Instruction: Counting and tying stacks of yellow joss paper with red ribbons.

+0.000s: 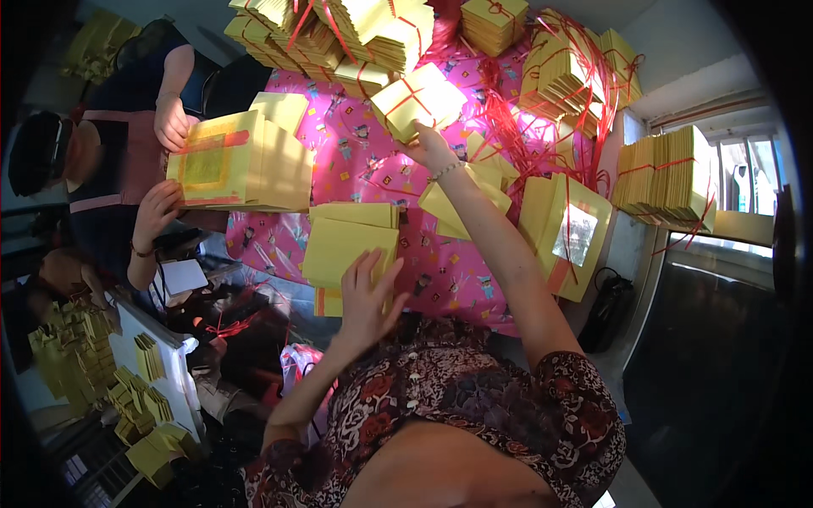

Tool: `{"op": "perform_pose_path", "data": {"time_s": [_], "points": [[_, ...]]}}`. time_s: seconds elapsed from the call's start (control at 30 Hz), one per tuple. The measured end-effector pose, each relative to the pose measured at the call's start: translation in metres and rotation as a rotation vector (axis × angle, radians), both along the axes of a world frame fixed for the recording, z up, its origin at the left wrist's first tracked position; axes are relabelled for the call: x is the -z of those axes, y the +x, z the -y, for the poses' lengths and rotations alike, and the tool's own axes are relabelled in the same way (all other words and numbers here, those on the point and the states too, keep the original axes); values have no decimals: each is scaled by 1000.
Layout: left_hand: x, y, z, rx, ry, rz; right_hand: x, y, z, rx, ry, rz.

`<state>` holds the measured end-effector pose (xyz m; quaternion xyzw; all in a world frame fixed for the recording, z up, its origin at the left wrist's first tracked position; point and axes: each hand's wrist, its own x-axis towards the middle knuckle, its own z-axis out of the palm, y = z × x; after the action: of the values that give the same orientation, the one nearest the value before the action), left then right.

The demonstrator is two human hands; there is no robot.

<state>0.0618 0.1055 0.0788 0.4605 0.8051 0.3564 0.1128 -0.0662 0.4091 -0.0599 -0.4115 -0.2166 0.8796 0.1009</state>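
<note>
My right arm reaches far across the table, and my right hand (432, 151) grips the near edge of a bundle of yellow paper (417, 100) tied crosswise with red ribbon. Over the near right edge of a loose stack of yellow sheets (349, 245), my left hand (369, 296) is open with its fingers spread. It seems to touch or hover just over that stack; I cannot tell which. Loose yellow packets (470, 199) lie under my right forearm.
A pink patterned cloth (356, 127) covers the table. Tied bundles (339, 38) are piled at the back. Tangled red ribbon (500, 118) and a yellow stack (563, 233) lie on the right. At left, a co-worker's hands (161, 199) hold yellow sheets (271, 161).
</note>
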Motion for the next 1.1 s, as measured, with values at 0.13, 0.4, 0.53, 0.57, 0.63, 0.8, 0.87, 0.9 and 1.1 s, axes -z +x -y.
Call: {"op": "perform_pose_path", "data": {"time_s": [0.13,0.4,0.53,0.57,0.63,0.8,0.87,0.9,1.1], "points": [[26,29,16,-140,-125,-95,-3,6,6,24,124,89],[57,34,20,-199,-199,-53,-13,20,-10,177,225,140],[58,35,21,-200,-180,-60,-16,22,-23,22,250,328],[59,35,21,-203,-172,-65,-12,22,-24,61,284,302],[61,35,21,-209,-161,-63,-2,21,-31,98,320,276],[63,36,22,-208,-164,-63,14,10,-54,225,404,455],[63,36,22,-218,-150,-45,9,-2,-65,226,414,475],[63,36,22,-215,-158,-52,7,-6,-65,288,439,520],[70,38,25,-220,-157,-48,2,-20,-65,228,477,473]]}}
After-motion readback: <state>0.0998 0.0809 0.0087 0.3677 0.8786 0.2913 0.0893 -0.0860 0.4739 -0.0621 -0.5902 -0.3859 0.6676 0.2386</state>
